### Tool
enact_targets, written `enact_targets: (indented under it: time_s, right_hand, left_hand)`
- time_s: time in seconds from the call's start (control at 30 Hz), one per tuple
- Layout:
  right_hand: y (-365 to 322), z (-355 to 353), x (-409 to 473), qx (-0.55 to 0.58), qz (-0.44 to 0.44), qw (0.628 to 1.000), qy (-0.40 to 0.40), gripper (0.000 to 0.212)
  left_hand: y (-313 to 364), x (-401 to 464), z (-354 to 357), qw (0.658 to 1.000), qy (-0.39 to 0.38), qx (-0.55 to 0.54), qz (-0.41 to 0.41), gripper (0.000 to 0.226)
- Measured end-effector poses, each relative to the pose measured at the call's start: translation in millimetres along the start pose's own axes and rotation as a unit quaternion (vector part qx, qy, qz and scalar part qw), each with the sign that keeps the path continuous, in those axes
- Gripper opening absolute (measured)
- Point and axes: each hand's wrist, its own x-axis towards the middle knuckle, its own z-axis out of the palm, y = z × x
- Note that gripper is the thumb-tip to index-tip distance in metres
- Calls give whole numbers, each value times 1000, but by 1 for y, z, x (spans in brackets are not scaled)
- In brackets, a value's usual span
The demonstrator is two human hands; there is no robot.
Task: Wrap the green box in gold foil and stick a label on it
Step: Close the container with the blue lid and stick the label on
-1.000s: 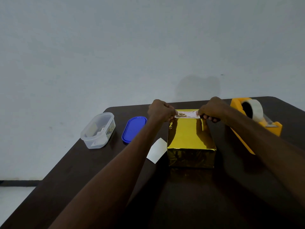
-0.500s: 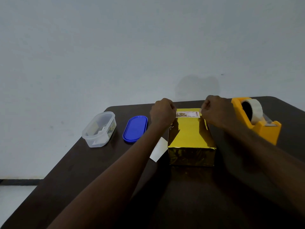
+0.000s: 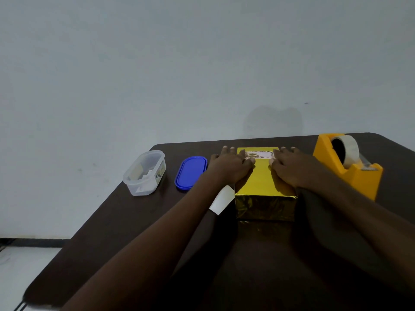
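The box, wrapped all over in gold foil, stands on the dark table in front of me. A white patterned label lies on the far end of its top. My left hand lies flat on the top's left side, fingers stretched out, its thumb beside the label's left end. Resting flat on the right side, my right hand has its thumb at the label's right end. No green shows through the foil.
An orange tape dispenser with a roll of clear tape stands right of the box. A blue lid and a clear plastic tub sit to the left. A white paper slip lies against the box's left side.
Both hands held the label by its ends with curled fingers over the box's far edge. Now the fingers have spread flat on the top, and the label lies on the foil.
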Motion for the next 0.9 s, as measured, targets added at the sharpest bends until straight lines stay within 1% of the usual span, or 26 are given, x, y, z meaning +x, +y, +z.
enact_targets:
  time_s: [0.07, 0.13, 0.17, 0.23, 0.3, 0.33, 0.4, 0.47, 0.53, 0.57, 0.6, 0.63, 0.67, 0.73, 0.77, 0.9]
  right_hand:
    - [-2, 2, 3, 18, -3, 1000, 11, 58]
    - [-6, 5, 5, 33, -8, 999, -5, 59]
    - [-7, 5, 6, 29, -7, 999, -16, 60]
    - [-8, 5, 6, 19, 0, 1000, -24, 61]
    - [-10, -1, 6, 23, 7, 1000, -6, 64]
    - [-12, -5, 4, 28, 5, 1000, 3, 63]
    - [-22, -12, 2, 35, -18, 999, 33, 57]
    - [-42, -19, -4, 69, -55, 993, 81, 47]
    - [-65, -24, -7, 139, -80, 981, 111, 42]
    - [-76, -25, -4, 181, -84, 973, 114, 40]
    - [-87, -28, 1, 229, -78, 965, 99, 37]
    - [-99, -29, 8, 299, -63, 949, 75, 33]
    - [-107, -33, 13, 384, -35, 922, 43, 30]
    - [-123, -40, 21, 528, 13, 849, -19, 31]
    - [-127, -42, 24, 562, 26, 826, -43, 37]
    - [-142, -41, 30, 611, 67, 777, -136, 49]
  left_hand:
    - [-5, 3, 3, 1000, -9, -18, -10, 67]
    - [-7, 3, 7, 999, -31, -28, 7, 75]
    - [-9, 2, 9, 998, -45, -42, 0, 74]
    - [-11, -2, 7, 997, -48, -60, -18, 68]
    - [-17, -8, 0, 998, -25, -53, -25, 70]
    - [-24, -8, -1, 999, 1, -45, -25, 66]
    - [-42, -14, -6, 992, 95, -57, -56, 49]
    - [-59, -24, -10, 983, 144, -45, -109, 40]
    - [-73, -36, -12, 981, 134, -10, -136, 44]
    - [-77, -40, -11, 983, 111, 7, -148, 49]
    - [-80, -43, -10, 984, 88, 22, -156, 54]
    - [-85, -48, -8, 983, 64, 33, -169, 56]
    - [-86, -49, -5, 983, 45, 45, -172, 56]
    - [-92, -54, -1, 982, 22, 63, -175, 53]
    - [-93, -56, 1, 983, 21, 67, -172, 52]
    - [-89, -65, -7, 983, 41, 84, -159, 40]
